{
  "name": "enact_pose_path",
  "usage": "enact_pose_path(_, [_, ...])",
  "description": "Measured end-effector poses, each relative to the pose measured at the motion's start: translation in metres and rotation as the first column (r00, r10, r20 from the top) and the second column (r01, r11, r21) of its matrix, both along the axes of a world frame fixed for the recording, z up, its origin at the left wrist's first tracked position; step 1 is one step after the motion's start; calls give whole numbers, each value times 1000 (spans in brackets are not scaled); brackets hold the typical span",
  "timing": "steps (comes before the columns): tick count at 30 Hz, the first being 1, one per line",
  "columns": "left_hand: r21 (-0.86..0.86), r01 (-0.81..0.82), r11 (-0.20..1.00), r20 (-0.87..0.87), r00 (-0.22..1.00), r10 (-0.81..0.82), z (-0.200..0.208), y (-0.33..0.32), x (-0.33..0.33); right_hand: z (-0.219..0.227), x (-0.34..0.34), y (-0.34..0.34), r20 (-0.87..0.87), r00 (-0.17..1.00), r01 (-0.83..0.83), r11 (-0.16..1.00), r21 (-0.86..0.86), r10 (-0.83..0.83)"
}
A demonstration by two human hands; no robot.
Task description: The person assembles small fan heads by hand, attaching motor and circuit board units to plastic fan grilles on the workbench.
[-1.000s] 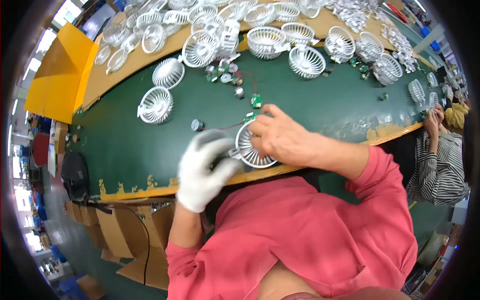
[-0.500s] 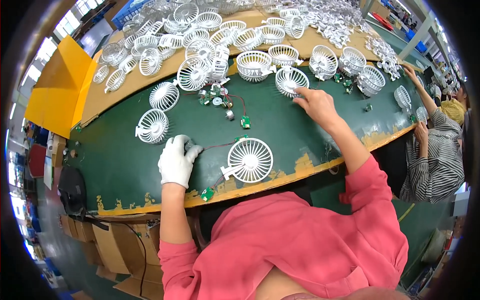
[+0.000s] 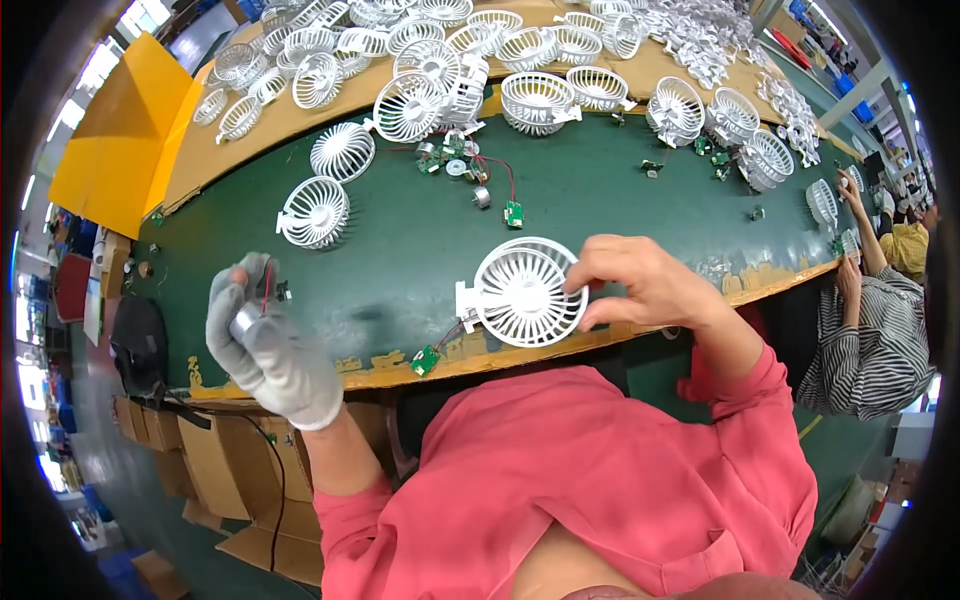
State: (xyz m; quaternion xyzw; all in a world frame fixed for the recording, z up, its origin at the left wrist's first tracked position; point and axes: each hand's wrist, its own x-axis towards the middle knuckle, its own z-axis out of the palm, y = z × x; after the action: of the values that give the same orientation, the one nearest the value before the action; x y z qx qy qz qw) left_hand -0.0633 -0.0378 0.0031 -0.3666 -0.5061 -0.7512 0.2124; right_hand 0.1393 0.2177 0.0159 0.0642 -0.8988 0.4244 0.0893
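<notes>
My left hand (image 3: 275, 345), in a white glove, is raised above the table's near left side. Its fingers are closed on a small silver motor (image 3: 243, 321) with a red wire; a small dark part (image 3: 285, 291) shows beside the fingertips. With thumb and fingers, my bare right hand (image 3: 640, 285) grips the right rim of a round white fan cage (image 3: 528, 300) at the near edge. Another cage seems to lie beneath it, mostly hidden. A green circuit board (image 3: 426, 360) on a thin wire lies to its lower left.
Two white cages (image 3: 315, 212) lie further left on the green table (image 3: 420, 270). Behind them are motors and a wired green board (image 3: 514, 214). Many cages (image 3: 430, 65) and small white parts (image 3: 700, 45) cover the cardboard at the back. A co-worker in stripes (image 3: 875, 340) sits at right.
My right hand has brought a cage from the back toward me, over the one at the near edge. My left hand has lifted the motor off the table and moved left.
</notes>
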Motion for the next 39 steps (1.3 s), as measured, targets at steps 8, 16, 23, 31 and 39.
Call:
enact_pose_path(8, [-390,76,918,238,971,20,-1,-14,37,-11,-11,5,-48,999,-18,984,179,27])
enact_pose_path(16, [-769,-54,637,-234,951,-202,2,15,69,-5,-36,-74,-401,915,71,995,69,-38])
enact_pose_path(23, [-746,-156,647,-357,915,-191,-6,23,64,-9,-36,-73,-358,928,165,976,140,-106])
enact_pose_path(31, [-951,9,310,-90,948,-305,-1,26,58,-10,-34,-53,-197,978,178,752,634,-65])
enact_pose_path(39, [-929,-51,366,-178,929,-324,-9,26,55,-7,-38,-47,-53,998,26,723,691,15])
